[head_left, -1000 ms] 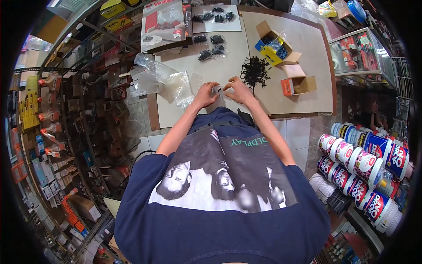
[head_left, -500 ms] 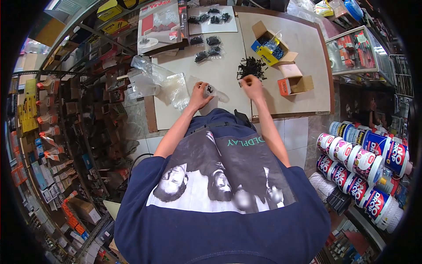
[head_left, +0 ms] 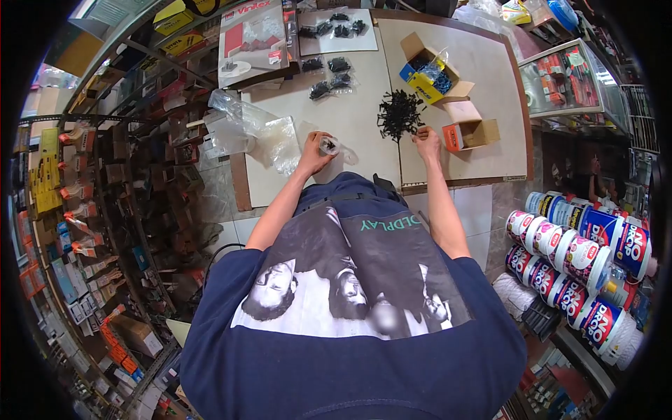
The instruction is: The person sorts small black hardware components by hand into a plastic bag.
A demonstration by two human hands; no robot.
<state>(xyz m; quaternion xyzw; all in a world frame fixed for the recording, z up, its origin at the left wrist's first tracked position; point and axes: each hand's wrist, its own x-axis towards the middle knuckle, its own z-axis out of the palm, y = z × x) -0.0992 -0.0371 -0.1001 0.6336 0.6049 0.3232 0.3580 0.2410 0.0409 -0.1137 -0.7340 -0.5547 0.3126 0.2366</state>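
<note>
Left hand (head_left: 315, 152) pinched shut around a small clear bag (head_left: 333, 147) holding a few dark screws, raised just above the table (head_left: 483, 70). Right hand (head_left: 425, 142) curled at the edge of the black screw pile (head_left: 399, 113), grasp impossible to tell. Beyond: open yellow-blue box (head_left: 427, 73) containing bagged screws, orange box (head_left: 470, 133). Shirt print reading "OLDPLAY".

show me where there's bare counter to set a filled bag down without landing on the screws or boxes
Bare counter lies right of the yellow and blue box and beyond the orange box. Another free patch sits between the small filled bags and the left hand. It is crowded at the screw pile beside the right hand, and at the clear bag heap on the left edge.
</note>
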